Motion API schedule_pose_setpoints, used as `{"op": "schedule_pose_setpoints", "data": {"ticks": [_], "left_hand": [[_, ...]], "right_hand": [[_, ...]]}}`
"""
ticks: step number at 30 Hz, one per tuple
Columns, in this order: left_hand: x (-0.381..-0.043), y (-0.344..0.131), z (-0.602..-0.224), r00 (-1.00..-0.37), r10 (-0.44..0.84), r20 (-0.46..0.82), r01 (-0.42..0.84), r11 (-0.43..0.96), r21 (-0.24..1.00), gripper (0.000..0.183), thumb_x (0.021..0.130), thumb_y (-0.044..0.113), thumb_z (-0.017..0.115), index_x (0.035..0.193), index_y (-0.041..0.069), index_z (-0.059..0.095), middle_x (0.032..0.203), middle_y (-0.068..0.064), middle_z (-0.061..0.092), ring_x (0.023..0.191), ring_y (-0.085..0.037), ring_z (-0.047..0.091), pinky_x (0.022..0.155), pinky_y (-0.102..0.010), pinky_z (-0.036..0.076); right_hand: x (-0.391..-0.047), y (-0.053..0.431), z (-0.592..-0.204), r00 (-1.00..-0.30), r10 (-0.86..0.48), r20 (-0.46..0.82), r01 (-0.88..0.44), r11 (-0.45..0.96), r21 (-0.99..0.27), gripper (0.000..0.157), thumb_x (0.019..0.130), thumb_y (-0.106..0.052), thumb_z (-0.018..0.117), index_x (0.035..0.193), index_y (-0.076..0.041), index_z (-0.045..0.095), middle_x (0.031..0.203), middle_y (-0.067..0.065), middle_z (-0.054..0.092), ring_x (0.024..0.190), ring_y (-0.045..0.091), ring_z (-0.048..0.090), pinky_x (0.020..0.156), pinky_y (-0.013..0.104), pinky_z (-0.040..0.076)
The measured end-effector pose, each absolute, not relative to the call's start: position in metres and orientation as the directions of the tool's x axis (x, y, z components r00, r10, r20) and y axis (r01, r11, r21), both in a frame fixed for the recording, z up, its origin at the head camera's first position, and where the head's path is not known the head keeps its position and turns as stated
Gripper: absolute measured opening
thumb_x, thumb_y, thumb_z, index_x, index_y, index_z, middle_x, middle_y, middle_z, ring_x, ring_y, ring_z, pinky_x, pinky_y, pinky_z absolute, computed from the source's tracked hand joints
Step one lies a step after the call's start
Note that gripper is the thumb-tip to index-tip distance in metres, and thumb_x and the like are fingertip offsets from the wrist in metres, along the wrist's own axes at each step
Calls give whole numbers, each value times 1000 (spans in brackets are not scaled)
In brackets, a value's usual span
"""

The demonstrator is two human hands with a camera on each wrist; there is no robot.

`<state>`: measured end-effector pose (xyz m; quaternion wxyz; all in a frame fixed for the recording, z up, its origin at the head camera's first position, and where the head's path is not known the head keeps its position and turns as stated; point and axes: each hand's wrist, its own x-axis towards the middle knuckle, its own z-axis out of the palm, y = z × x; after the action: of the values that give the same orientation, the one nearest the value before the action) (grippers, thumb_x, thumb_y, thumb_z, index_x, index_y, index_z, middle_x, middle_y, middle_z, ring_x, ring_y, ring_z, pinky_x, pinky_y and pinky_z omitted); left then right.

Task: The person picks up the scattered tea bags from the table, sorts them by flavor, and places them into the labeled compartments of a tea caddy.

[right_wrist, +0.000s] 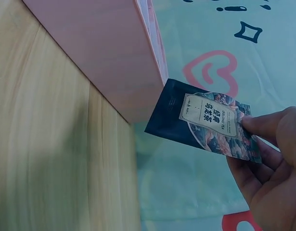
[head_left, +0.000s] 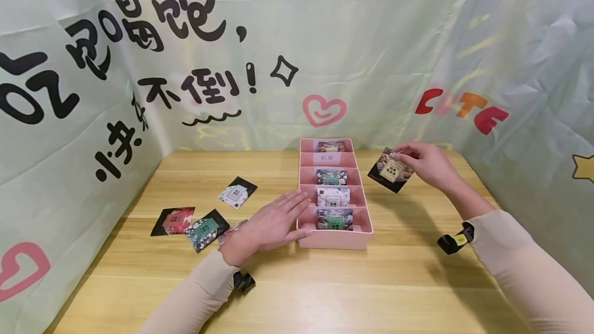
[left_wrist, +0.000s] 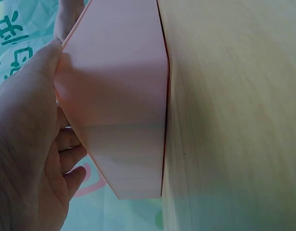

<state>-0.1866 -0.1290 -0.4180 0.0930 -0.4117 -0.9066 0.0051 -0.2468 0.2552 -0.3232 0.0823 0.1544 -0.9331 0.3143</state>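
Your left hand [head_left: 271, 223], fingers extended, touches the near left rim of the long, pink, plastic compartment box [head_left: 334, 240]. Farther off, your right hand [head_left: 427, 165] pinches a flat, square, black floral-patterned sachet [head_left: 391, 170], raised right of the box.

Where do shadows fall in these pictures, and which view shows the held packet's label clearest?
Head: soft shadow on the table beside the right sleeve; left wrist: a darker band across the pink box; right wrist: table shaded, packet label clearest.
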Motion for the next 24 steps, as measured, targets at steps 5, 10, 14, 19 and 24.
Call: {"op": "schedule_pose_setpoints", "data": {"ticks": [5,10,14,19,24], "left_hand": [[-187,-129,-418,-635,754,169,753,653,-83,85,98,67,16,153,3,28,159,-13,24,147,-27,16,119,-41,19],[-187,-129,-418,-641,750,166,747,659,-89,86,98,68,16,154,4,28,159,-12,23,147,-26,16,118,-41,20],[-187,-129,-417,-639,752,164,748,657,-99,85,98,67,15,154,4,28,159,-12,23,148,-26,16,119,-40,20],[-185,-129,-416,-640,753,153,747,656,-109,85,98,67,15,154,4,28,159,-12,23,148,-26,15,119,-39,17],[-185,-130,-416,-639,753,158,747,656,-109,85,98,67,15,154,3,27,160,-13,23,147,-26,16,119,-38,16]], "right_hand": [[-257,251,-323,-938,-245,245,-344,749,-566,34,101,-30,57,121,-5,66,98,15,69,70,20,56,55,31,44],[-267,250,-322,-940,-265,215,-342,733,-589,33,102,-19,51,127,0,62,108,22,66,65,20,50,49,30,40],[-276,250,-321,-946,-271,176,-320,713,-624,35,103,-15,48,132,1,58,115,25,63,80,28,56,56,30,43],[-288,248,-321,-949,-276,153,-306,681,-665,35,103,-12,49,135,2,54,121,25,61,102,32,56,71,30,47],[-298,245,-318,-947,-278,159,-306,642,-703,36,102,-10,49,136,4,52,121,26,59,102,31,55,72,26,48]]}}
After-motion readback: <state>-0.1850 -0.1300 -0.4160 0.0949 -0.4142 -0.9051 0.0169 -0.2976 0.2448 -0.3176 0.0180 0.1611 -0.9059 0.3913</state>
